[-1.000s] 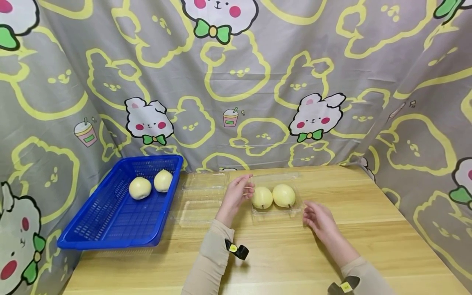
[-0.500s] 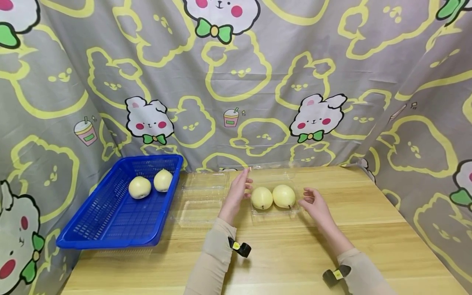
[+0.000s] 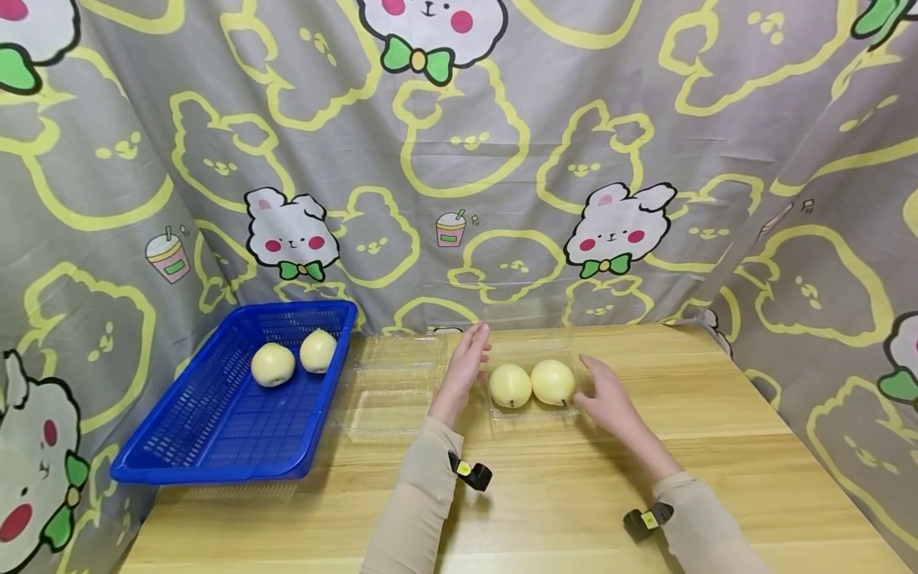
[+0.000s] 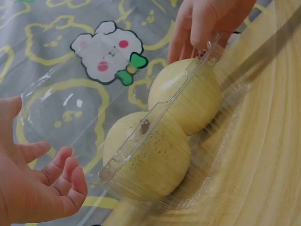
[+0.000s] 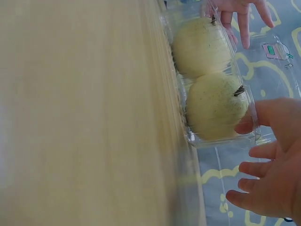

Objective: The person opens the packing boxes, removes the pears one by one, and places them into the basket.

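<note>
Two pale yellow pears [image 3: 553, 383] sit side by side in the base of a clear plastic clamshell box [image 3: 534, 414]. Its transparent lid [image 4: 70, 101] stands raised at the back, faint against the curtain. My left hand [image 3: 466, 363] is at the box's left side, fingers extended and slightly bent, beside the lid. On the right side is my right hand [image 3: 608, 395]; in the right wrist view its thumb reaches over the box's end by the nearer pear [image 5: 216, 106], other fingers spread outside. Whether either hand touches the plastic is hard to tell.
A blue plastic basket [image 3: 215, 476] at the left holds two more pears [image 3: 272, 365]. Between basket and left hand lies another clear clamshell box [image 3: 390, 410], opened out on the wooden table [image 3: 545, 510]. A patterned grey curtain [image 3: 502, 159] closes off the back and sides.
The lid at the back has risen from lying low to a more upright tilt. My right hand has moved forward and left to the box's side; my left hand has shifted slightly forward.
</note>
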Tool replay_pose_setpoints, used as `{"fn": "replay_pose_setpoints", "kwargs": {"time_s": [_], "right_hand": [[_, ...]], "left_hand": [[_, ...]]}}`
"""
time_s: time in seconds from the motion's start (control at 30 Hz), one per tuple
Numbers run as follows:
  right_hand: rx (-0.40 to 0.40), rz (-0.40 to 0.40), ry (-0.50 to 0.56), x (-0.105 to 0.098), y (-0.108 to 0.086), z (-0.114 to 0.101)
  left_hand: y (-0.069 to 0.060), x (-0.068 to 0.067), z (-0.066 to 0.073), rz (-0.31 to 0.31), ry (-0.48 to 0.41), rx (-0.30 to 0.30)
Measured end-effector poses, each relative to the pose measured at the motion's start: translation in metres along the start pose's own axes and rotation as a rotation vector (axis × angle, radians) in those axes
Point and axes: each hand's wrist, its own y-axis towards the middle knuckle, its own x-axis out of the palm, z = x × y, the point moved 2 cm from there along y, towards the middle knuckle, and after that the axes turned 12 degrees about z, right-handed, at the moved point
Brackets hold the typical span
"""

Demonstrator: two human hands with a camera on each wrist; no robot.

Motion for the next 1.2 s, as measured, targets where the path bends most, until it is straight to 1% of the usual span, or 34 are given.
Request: {"fn": "replay_pose_setpoints", "kwargs": {"time_s": [0.07,0.17,0.37,0.6,0.73,1.0,1.2], "right_hand": [[-0.036,-0.015,-0.028,0.001,0.001,-0.001],[-0.067,-0.032,-0.061,0.002,0.001,-0.002],[-0.104,-0.064,-0.1,0.003,0.002,-0.004],[-0.097,-0.096,-0.11,0.002,0.002,-0.004],[-0.093,-0.102,-0.112,0.003,0.002,-0.004],[-0.106,-0.111,-0.129,0.002,0.002,-0.004],[-0.127,-0.12,-0.186,0.0,0.002,-0.004]], "left_hand": [[0.001,0.0,0.0,0.004,0.004,0.001],[0.003,0.0,-0.001,0.006,0.005,-0.002],[0.007,0.0,-0.004,0.012,0.009,-0.007],[0.011,0.0,-0.012,0.008,0.006,-0.035],[0.014,-0.001,-0.015,0.019,0.007,-0.05],[0.016,0.0,-0.015,0.036,-0.014,-0.076],[0.019,0.0,-0.017,0.036,-0.031,-0.122]]}}
